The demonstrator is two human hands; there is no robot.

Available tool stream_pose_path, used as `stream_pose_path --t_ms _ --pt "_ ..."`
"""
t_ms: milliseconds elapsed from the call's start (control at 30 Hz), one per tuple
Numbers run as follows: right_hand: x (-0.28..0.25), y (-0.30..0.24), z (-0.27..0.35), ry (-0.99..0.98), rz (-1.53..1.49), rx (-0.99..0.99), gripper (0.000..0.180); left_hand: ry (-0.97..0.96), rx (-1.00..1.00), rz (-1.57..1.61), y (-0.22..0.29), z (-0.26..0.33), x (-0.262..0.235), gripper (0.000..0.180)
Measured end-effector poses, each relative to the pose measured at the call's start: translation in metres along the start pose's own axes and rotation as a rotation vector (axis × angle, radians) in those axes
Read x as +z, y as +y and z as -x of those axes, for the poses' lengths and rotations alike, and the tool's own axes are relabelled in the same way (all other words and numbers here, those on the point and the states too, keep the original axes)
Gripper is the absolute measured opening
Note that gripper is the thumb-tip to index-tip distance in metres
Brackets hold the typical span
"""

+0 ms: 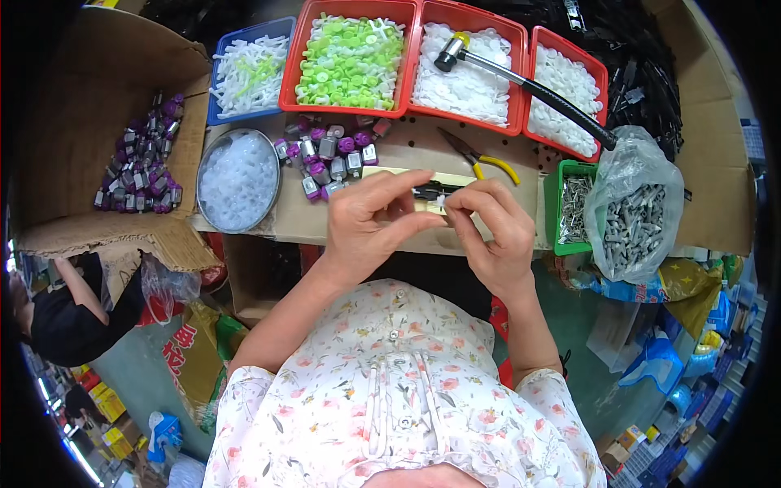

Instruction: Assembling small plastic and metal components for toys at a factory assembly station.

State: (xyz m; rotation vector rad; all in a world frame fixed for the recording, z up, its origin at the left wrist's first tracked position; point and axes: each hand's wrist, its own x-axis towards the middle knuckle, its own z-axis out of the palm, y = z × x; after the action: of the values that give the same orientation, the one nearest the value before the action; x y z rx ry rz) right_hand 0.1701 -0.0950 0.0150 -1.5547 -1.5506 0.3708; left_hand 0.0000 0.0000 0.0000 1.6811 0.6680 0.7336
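Black, the small part (429, 193) at mid-frame is pinched by left hand (370, 224) and right hand (492, 232) fingertips clamped together; keeping it steady, low over the cardboard table (325, 220), seems wise.

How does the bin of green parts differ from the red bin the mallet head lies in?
The green-parts bin holds lime-green and a few white pieces; the mallet-head bin holds only white pieces. The green-parts bin carries no tool, while the mallet rests across the other. Both are red, rectangular and side by side.
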Motion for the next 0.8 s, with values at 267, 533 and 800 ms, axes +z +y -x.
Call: stream_pose_path --t_ms 267,533,800 --pt "0.019 0.016 -0.013 -0.012 0.162 -0.123 0.016 0.180 0.494 -0.658 -0.026 0.015 -0.014 0.041" --pt "0.019 0.018 -0.017 -0.044 0.181 -0.100 0.015 0.143 0.639 -0.781 -0.041 0.016 0.002 0.038" --pt "0.021 0.016 -0.017 -0.100 0.236 -0.062 0.013 0.124 0.635 -0.744 -0.048 0.016 0.000 0.043"
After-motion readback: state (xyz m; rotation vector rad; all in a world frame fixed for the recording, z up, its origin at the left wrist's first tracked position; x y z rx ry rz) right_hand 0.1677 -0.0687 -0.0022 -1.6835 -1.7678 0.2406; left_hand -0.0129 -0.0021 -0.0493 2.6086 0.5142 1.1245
